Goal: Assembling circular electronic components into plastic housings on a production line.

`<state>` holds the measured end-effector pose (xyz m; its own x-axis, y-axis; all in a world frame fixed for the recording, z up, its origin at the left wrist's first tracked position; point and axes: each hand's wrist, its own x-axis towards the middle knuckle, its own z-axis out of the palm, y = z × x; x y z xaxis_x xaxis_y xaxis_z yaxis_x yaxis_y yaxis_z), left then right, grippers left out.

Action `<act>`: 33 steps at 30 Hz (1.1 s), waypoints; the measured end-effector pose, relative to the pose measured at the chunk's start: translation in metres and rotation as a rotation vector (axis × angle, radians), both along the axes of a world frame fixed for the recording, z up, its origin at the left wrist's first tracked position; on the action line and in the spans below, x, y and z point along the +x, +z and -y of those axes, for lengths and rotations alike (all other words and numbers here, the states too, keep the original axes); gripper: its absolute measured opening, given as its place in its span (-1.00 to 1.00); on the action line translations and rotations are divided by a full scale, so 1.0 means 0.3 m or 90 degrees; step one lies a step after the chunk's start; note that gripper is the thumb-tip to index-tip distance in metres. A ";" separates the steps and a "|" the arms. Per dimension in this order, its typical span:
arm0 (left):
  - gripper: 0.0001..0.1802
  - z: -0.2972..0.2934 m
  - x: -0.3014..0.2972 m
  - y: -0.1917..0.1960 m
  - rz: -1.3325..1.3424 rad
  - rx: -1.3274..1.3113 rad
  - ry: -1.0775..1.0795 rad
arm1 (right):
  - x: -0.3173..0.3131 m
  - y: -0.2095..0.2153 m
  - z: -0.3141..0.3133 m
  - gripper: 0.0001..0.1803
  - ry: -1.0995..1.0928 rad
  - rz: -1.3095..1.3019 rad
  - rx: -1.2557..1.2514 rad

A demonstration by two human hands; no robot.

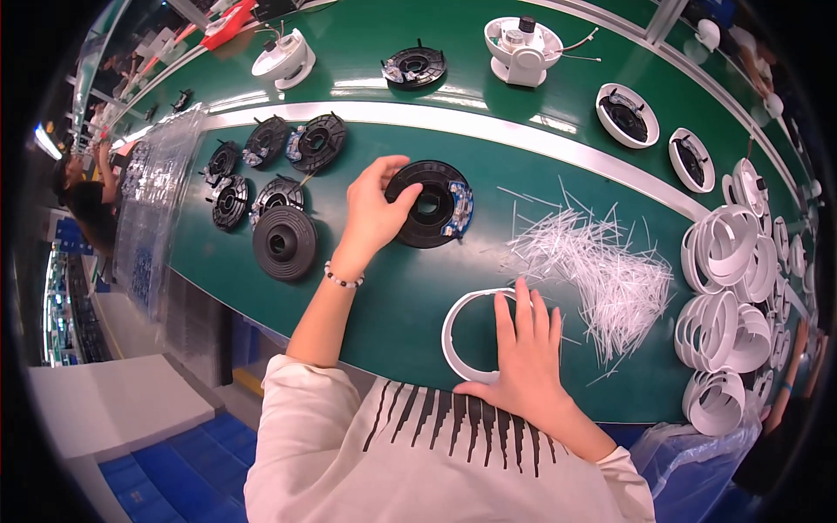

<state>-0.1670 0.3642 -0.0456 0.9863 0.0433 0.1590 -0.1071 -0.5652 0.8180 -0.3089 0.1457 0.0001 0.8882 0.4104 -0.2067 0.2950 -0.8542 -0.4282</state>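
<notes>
My left hand [375, 209] curls around the left edge of a black round plate [407, 228], its thumb lying on the face. A blue curved circuit board [459, 209] sits along the plate's right side, and a round hole opens at its middle. Below and to the right, my right hand [534, 357] stretches over a white ring [450, 336] on the table. Its fingers are spread across the ring's right side, and the thumb touches the near rim. The hand hides that part of the ring.
White strips [610, 288] lie piled right of the ring. Stacked white rings [711, 331] line the right edge. A dark ribbed disc [285, 244] and several black plates [316, 144] lie left. Beyond a white rail [418, 112] are white housings [521, 63] with wires.
</notes>
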 end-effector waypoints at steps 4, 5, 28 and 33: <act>-0.72 0.047 -0.032 0.005 -0.067 -0.224 -0.008 | 0.009 -0.029 0.021 0.15 -0.004 0.033 0.096; -0.76 0.057 -0.045 0.003 -0.062 -0.269 -0.025 | 0.021 -0.031 0.033 0.15 -0.034 0.081 0.177; -0.40 0.277 -0.172 0.024 -0.570 -1.057 -0.331 | 0.166 -0.052 0.056 0.31 -0.140 0.194 0.469; -0.43 0.298 -0.172 0.031 -0.610 -1.005 -0.270 | 0.171 -0.041 0.076 0.29 -0.149 0.132 0.461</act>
